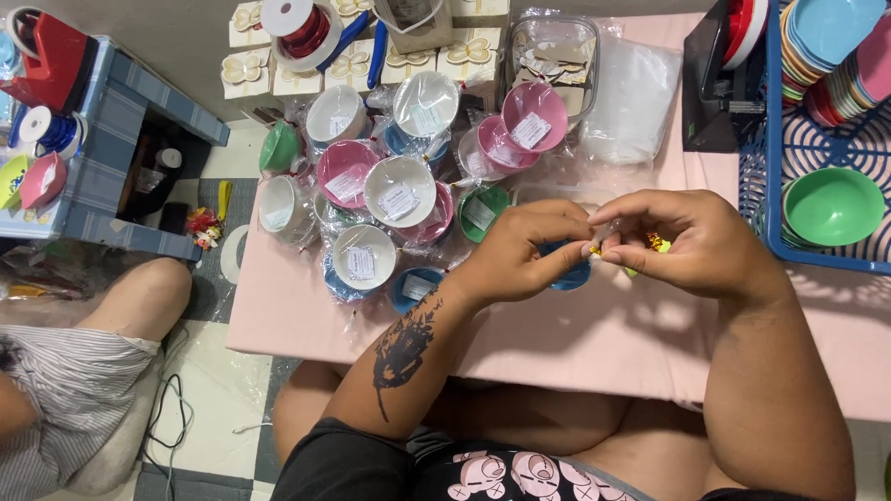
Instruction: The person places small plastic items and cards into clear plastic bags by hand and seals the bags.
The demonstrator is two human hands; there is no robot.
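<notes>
At nine o'clock a second person's bare knee (pixel 139 297) and striped shorts (pixel 65 390) sit on the floor beside a blue checked shelf unit (pixel 111 139) holding ribbon spools (pixel 42 130). Moving right, the pink-covered bench (pixel 306 315) carries a heap of small wrapped bowls (pixel 390 190) in white, pink, green and blue, each sealed in clear film with a white label, spreading from ten to twelve o'clock. Behind them at twelve o'clock lies a red ribbon reel (pixel 302 28) among cream gift boxes (pixel 246 70).

At the centre the left hand (pixel 520 250), its forearm tattooed, has its fingers pinched on a blue bowl in clear wrap (pixel 571 274), which sits just above the bench between both hands. Touching it, the right hand (pixel 691 241) has its fingers clenched around a small gold twist tie (pixel 657 243) at the wrap's gathered top.

At two o'clock a blue plastic basket (pixel 756 121) holds a loose green bowl (pixel 832 206) and stacked coloured plates (pixel 835 56).
</notes>
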